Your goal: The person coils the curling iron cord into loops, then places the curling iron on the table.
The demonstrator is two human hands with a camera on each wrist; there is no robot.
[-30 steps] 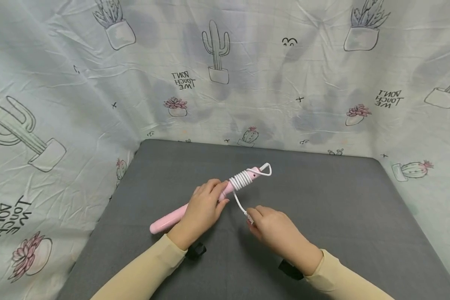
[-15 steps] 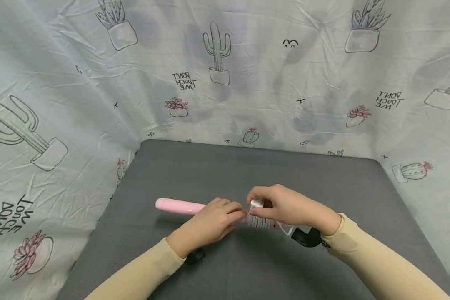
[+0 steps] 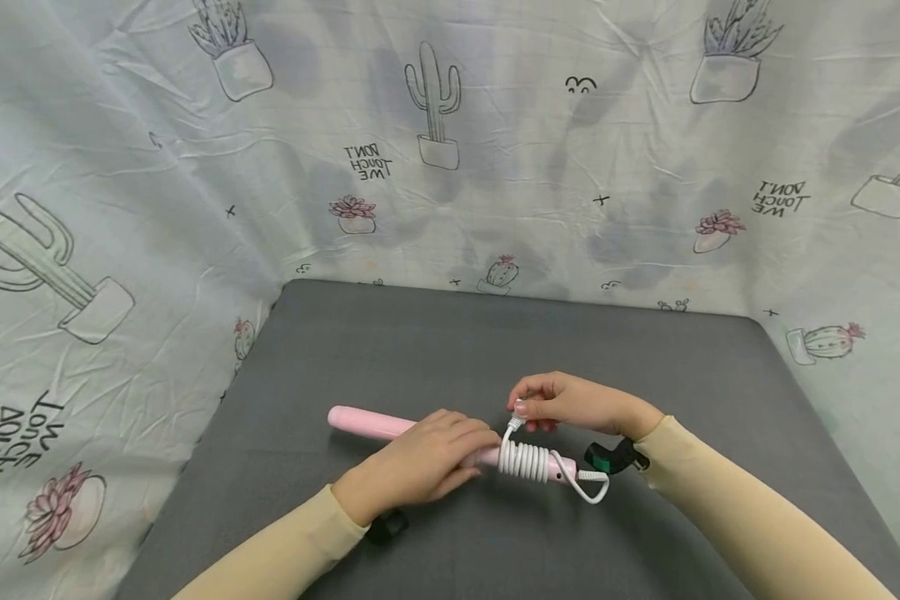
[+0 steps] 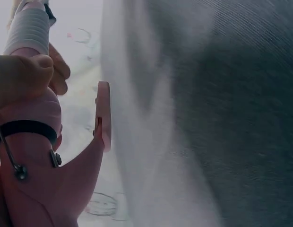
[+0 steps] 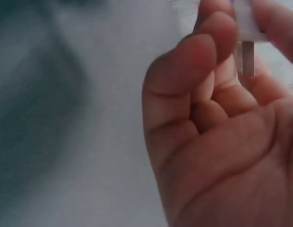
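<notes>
My left hand (image 3: 423,458) grips a pink curling iron (image 3: 371,422) around its middle, hiding that stretch in the head view. In the left wrist view, the thumb lever (image 4: 103,113) and a dark band (image 4: 27,128) show on the iron. Several turns of white cord (image 3: 523,461) wrap its handle, which points right. A loop of cord hangs at the handle's end. Between thumb and fingers, my right hand (image 3: 585,404) pinches the white plug (image 3: 520,408) just above the coils. Metal prongs (image 5: 248,59) point toward the palm in the right wrist view.
A grey table (image 3: 390,333) lies under the hands. Pale cloth (image 3: 525,167) printed with cacti hangs behind it and at both sides. Dark wrist straps (image 3: 611,457) sit under the wrists.
The curling iron has swung round, so its handle end now points right and slightly toward me instead of away. My right hand has carried the plug from the near side to the far side.
</notes>
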